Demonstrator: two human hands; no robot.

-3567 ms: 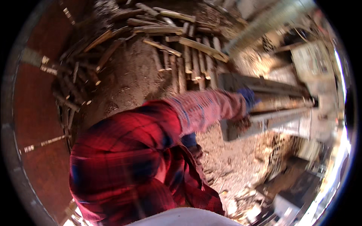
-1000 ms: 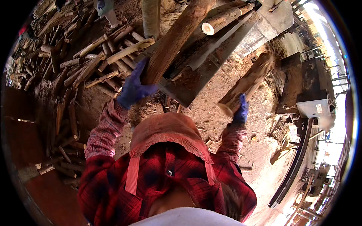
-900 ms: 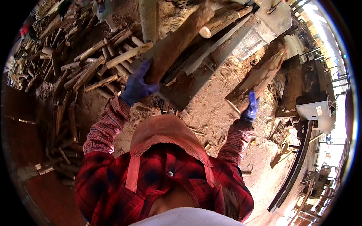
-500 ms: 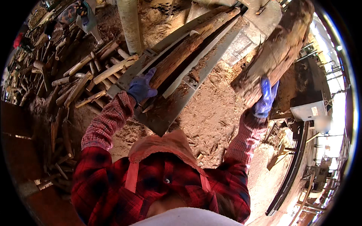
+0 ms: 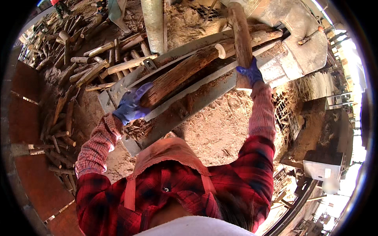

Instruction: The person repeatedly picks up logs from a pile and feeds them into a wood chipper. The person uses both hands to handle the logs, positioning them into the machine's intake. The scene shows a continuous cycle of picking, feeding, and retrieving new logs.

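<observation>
My left hand (image 5: 133, 104), in a blue-purple glove, cups the near end of a thick brown log (image 5: 183, 70), its fingers and thumb on either side of that end. This log lies lengthwise in a long metal trough (image 5: 214, 87) and has a pale cut at its far end. My right hand (image 5: 251, 72), gloved alike, grips the lower part of a second log (image 5: 239, 33). The second log stands steeply across the trough's right side, over more wood lying there. Its underside is partly hidden by my hand.
A heap of cut logs (image 5: 94, 72) covers the ground at left. Behind the trough rises a thick pale post (image 5: 153, 25). A metal housing (image 5: 303, 39) adjoins the trough's far end. A dark box-like machine (image 5: 323, 157) stands at right. Another person's leg (image 5: 118, 15) shows at the back left.
My right hand has swung the second log leftward, from the far right to across the trough. My left hand stays at the first log's near end. The view has turned to the right.
</observation>
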